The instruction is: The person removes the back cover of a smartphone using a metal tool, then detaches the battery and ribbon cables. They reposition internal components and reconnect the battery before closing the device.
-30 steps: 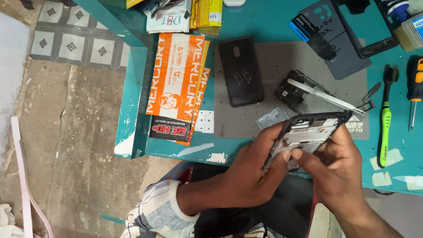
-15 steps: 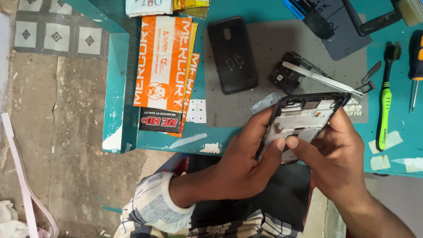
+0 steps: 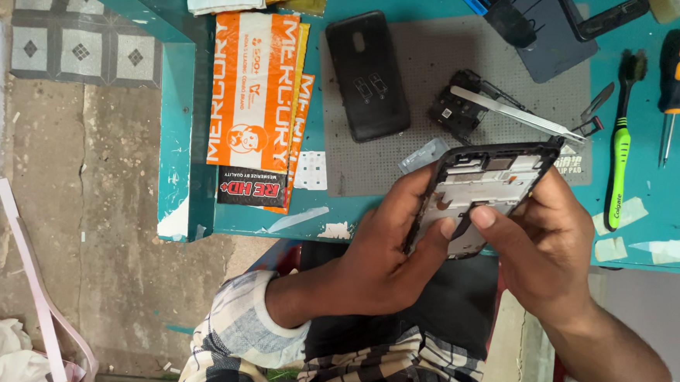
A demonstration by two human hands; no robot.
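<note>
Both hands grip the opened phone frame (image 3: pixel 479 194) above the teal bench's (image 3: pixel 663 231) near edge: left hand (image 3: pixel 388 244) clamped along its side, right hand (image 3: pixel 543 244) thumb pressing its inner face, seemingly further down than before.

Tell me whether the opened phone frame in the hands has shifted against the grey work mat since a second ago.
Cannot tell. The phone frame sits over the mat's near right corner in every picture; the head camera moved, so any small shift is unclear.
</note>
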